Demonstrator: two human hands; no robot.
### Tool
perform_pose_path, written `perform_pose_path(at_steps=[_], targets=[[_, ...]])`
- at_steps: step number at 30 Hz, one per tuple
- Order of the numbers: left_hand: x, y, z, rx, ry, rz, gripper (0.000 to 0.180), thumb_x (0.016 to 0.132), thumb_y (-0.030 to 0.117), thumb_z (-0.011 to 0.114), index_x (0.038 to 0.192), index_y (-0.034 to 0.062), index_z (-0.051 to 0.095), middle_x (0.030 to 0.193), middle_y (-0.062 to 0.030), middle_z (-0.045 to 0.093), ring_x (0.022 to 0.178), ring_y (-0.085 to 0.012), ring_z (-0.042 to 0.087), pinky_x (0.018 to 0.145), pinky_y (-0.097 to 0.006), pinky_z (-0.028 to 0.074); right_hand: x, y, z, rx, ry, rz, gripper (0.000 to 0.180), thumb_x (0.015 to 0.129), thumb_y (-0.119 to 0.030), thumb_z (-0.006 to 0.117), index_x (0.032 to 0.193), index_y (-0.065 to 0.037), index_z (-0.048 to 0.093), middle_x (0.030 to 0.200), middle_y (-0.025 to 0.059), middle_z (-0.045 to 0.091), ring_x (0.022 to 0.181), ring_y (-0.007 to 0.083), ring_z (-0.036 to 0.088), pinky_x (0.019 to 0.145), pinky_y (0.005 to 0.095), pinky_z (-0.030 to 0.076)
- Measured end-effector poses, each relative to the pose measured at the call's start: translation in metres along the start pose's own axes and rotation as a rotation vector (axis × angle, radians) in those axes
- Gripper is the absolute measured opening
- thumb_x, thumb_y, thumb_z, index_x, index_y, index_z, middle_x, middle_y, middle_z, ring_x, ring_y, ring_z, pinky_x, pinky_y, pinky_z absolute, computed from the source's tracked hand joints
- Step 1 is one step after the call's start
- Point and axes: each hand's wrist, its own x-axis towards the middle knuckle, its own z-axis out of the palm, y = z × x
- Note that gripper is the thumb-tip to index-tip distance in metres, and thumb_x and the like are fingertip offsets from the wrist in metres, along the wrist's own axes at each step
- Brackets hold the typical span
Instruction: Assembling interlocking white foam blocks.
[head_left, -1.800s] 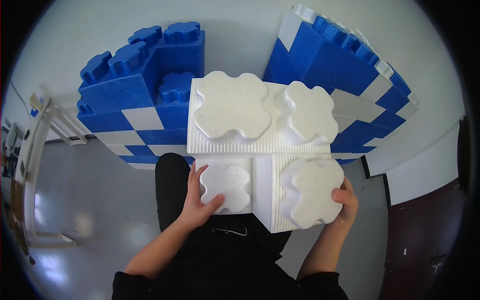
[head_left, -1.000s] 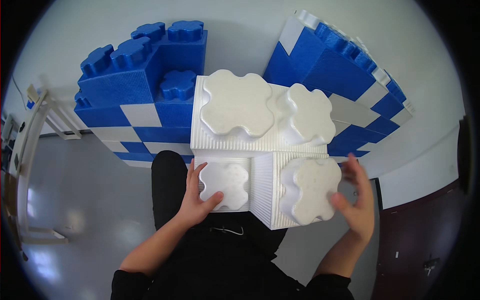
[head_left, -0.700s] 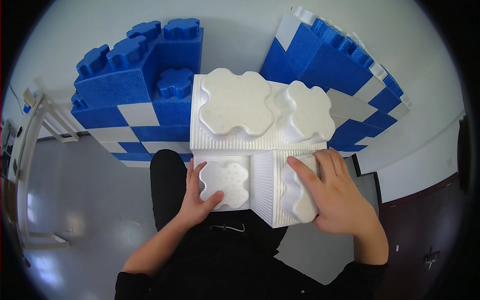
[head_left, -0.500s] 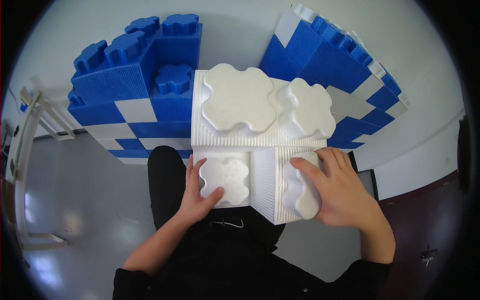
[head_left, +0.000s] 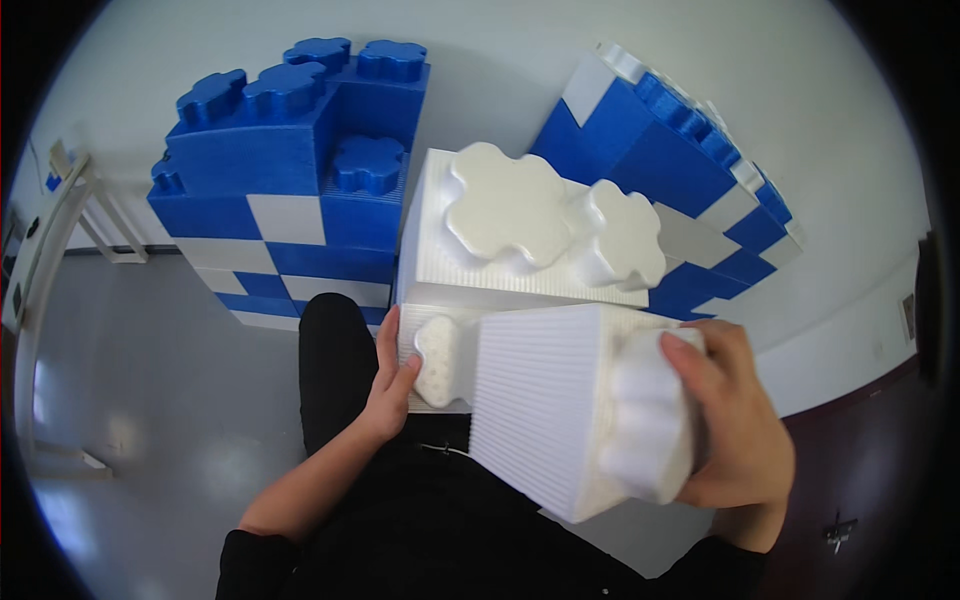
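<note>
Head view | right hand (head_left: 725,420) grasping tilted white block (head_left: 560,400) by its stud | left hand (head_left: 390,385) gripping lower white block (head_left: 430,350) just left of it

Right hand (head_left: 735,420) palm hidden behind white block (head_left: 545,405), lower block faces unseen

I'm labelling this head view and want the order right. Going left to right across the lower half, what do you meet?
Grey floor → left hand → small white block → large tilted white block → right hand → dark door.
</note>
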Motion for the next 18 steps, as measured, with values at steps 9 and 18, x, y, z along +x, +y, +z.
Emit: perform_pose_path(at_steps=[9, 18], targets=[[0.001, 0.009, -0.005, -0.448, -0.113, -0.213, 0.090, 0.114, 0.063, 0.021, 0.170, -0.0035, -0.004, 0.180, -0.0183, 0.011, 0.165, -0.0290, 0.016, 0.133, -0.040, 0.011, 0.070, -0.018, 0.063, -0.041, -0.118, -0.207, 0.099, 0.066, -0.017, 0.087, 0.159, -0.012, 0.051, 0.120, 0.0269, 0.052, 0.116, 0.0448, 0.051, 0.102, 0.0536, 0.039], [-0.002, -0.008, -0.012, -0.467, -0.181, -0.236, 0.090, 0.114, 0.063, 0.020, 0.170, -0.0011, -0.009, 0.180, -0.0192, 0.009, 0.165, -0.0294, 0.014, 0.133, -0.040, 0.010, 0.083, -0.020, 0.075, 0.010, -0.100, -0.197, 0.109, 0.055, -0.012, 0.089, 0.158, -0.012, 0.051, 0.127, 0.0262, 0.049, 0.119, 0.0465, 0.051, 0.104, 0.0541, 0.038]])
